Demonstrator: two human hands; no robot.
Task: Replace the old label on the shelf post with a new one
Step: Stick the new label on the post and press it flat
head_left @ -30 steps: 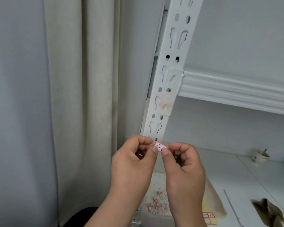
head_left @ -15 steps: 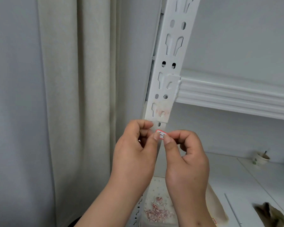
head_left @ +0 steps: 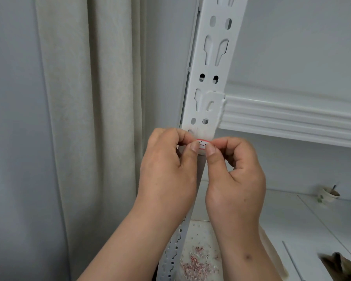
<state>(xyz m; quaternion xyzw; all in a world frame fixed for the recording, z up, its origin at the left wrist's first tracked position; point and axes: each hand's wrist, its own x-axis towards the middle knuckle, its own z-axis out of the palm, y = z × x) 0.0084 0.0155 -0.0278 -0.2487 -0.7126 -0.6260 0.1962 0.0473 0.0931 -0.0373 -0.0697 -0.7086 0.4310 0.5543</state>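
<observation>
A small red-bordered label (head_left: 202, 144) is pinched between the thumbs and forefingers of both hands, left hand (head_left: 168, 165) and right hand (head_left: 234, 173), held flat against the white shelf post (head_left: 213, 63), likely for sticking on.

- Shelf post (head_left: 212, 63) rising up the middle, tilted a little rightward toward the top.
- Curtain (head_left: 85, 118) left of the post; wall behind both.
- Shelf beam (head_left: 292, 120) running rightward from the post.
- Label (head_left: 202, 145) in front of the post, just below the beam's bracket, pinched between left hand (head_left: 168, 169) and right hand (head_left: 235, 175).
- Lower shelf (head_left: 292, 216) under the beam; cup (head_left: 327, 194) on it at far right.
- Scraps (head_left: 197, 264) below the hands, right of the post's foot.
</observation>
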